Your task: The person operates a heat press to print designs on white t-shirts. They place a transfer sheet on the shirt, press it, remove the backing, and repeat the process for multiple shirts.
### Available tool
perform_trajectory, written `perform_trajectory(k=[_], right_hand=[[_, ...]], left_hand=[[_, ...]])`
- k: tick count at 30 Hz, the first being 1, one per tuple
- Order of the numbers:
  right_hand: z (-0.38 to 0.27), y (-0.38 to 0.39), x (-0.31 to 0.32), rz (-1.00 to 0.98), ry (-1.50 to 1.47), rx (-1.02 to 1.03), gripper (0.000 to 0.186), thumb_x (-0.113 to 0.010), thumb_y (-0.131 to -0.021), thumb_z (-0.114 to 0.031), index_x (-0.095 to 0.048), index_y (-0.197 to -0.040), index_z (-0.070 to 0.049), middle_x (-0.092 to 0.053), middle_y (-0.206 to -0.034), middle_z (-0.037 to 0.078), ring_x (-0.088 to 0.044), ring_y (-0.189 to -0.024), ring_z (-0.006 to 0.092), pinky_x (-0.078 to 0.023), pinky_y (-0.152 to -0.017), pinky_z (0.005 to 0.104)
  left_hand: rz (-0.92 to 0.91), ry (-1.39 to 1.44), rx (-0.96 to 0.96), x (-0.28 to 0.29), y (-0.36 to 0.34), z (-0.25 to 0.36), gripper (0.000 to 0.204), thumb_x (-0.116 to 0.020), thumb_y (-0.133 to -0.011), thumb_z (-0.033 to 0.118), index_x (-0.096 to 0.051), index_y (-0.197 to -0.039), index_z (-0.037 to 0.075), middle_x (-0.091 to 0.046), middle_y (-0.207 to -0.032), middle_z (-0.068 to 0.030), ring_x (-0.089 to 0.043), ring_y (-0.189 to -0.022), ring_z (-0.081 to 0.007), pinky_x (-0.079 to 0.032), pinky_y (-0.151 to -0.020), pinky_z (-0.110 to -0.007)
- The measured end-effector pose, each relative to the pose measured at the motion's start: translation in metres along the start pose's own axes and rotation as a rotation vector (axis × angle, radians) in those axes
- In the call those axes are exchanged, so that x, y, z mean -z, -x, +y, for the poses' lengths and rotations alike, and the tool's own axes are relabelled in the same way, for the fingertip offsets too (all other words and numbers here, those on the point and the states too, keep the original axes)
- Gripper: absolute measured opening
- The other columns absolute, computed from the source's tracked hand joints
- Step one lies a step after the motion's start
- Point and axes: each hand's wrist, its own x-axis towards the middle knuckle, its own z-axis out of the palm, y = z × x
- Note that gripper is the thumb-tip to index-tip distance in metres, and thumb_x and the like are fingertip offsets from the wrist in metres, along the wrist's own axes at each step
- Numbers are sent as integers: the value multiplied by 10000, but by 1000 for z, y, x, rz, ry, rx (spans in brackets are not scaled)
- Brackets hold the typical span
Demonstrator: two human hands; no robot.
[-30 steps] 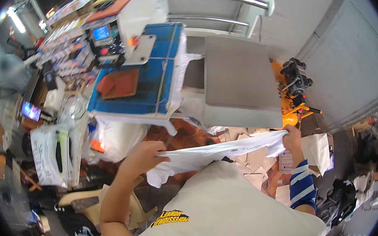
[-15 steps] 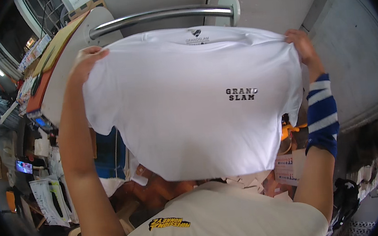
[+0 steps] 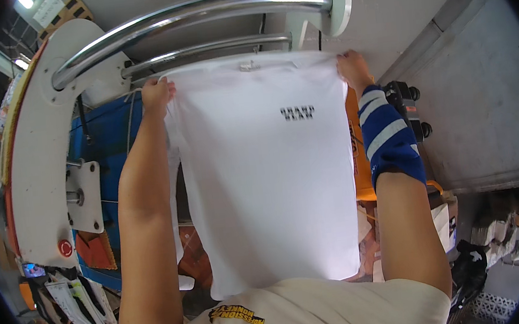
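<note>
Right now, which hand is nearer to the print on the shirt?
Right: the right hand grips the shirt above and right of the print; the left hand grips it at the upper left, farther away.

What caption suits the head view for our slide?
Left hand and right hand hold up a white T-shirt by its shoulders.

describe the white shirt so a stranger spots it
Start at the thick chrome bar. Below it, the left hand and right hand hold the white shirt; its small all-black print sets it apart from the worn cream shirt.
</note>
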Motion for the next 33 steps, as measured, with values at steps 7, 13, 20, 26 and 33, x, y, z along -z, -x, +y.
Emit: perform_trajectory(k=[7, 13, 20, 26, 33], right_hand=[[-87, 175, -11, -140, 284, 875, 398, -646, -909, -162, -572, -1284, -52, -682, -1073, 146, -640, -1049, 327, -507, -940, 434], [-115, 191, -45, -360, 648, 1194, 350, -593, -931, -83, -591, -1281, -66, -684, -1108, 122, -626, -1072, 279, -500, -948, 401], [-128, 197, -37, -402, 566, 946, 408, -570, -914, -2, -576, -1314, -84, -677, -1092, 156, -633, -1048, 314, -526, -921, 400], [-124, 196, -42, -383, 646, 987, 424, -584, -899, -13, -570, -1318, -78, -673, -1141, 154, -617, -1103, 327, -512, -970, 412], [-111, 193, -53, -290, 501, 916, 393, -572, -910, -35, -581, -1301, -71, -679, -1135, 165, -630, -1085, 329, -510, -969, 413]], left_hand=[[-141, -248, -497, 18, 145, -67, 532, -624, -924, 40, -457, -1428, 11, -622, -1271, -183, -612, -1173, -245, -465, -987, -326], [34, -199, -168, 114, 337, -136, 413, -567, -952, 19, -491, -1351, -57, -614, -1269, -181, -609, -1185, -257, -468, -1016, -357], [108, -164, 2, 174, 461, -199, 287, -576, -961, 54, -578, -1221, -68, -664, -1107, -122, -639, -1030, -193, -494, -933, -312], [-43, -152, 164, 181, 484, -209, 209, -599, -954, 80, -646, -1121, -36, -690, -999, -79, -643, -898, -138, -515, -796, -271], [-123, -263, 126, 190, 495, -219, 231, -609, -959, 110, -664, -1123, -44, -711, -1006, -98, -660, -876, -141, -530, -793, -289]])
